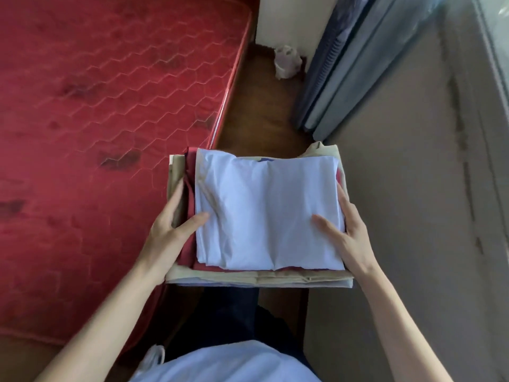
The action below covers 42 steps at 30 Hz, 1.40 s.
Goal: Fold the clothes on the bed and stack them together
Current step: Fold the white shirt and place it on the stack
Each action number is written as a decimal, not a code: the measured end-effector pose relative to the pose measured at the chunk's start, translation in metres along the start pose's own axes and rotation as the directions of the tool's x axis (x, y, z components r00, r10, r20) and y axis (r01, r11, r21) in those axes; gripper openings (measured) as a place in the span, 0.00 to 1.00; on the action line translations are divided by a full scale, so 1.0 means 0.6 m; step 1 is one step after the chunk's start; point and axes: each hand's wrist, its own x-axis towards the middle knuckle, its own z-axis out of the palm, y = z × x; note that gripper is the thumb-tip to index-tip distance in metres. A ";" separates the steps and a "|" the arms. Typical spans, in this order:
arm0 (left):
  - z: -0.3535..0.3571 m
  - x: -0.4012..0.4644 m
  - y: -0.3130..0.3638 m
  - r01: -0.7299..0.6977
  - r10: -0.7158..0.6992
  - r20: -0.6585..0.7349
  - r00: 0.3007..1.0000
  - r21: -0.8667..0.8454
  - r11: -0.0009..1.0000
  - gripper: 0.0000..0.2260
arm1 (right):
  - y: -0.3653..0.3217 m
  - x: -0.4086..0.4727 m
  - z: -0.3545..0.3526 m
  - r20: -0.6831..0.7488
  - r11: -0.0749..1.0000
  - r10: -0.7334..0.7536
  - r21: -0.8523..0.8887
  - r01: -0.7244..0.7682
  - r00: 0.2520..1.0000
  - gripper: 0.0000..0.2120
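While the stack of folded clothes point(259, 216) is carried between both hands, it is held in the air just past the right edge of the bed point(110, 106), above the strip of wooden floor point(256, 117) that runs between the bed and a grey-brown panel point(399, 216) on the right. The stack is topped by a white garment point(270, 210); a dark red garment point(190, 188) shows beneath it along the left side, and beige layers point(259, 278) are seen at the bottom and the far right corner. The left hand point(170, 230) is clamped on the left side of the stack, thumb laid on top at the white garment's near left corner and fingers point(177, 194) curled along the side. The right hand point(349, 230) is clamped on the right side in the same way, thumb across the top and fingers along the edge. The mattress is seen bare, with no loose clothes in the visible part.

The folding and stacking are judged to be finished, and the step in hand appears to be the carrying of the completed pile. For the next move, an even grip from both sides is called for, so that the layers are kept level and no garment is allowed to slide out before the stack is set down flat.
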 end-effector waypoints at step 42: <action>0.128 1.107 0.215 -0.185 -0.220 -0.688 0.691 -0.463 0.867 0.35 | -0.362 1.522 0.101 0.742 0.829 -0.326 -0.073 0.554 0.586 0.36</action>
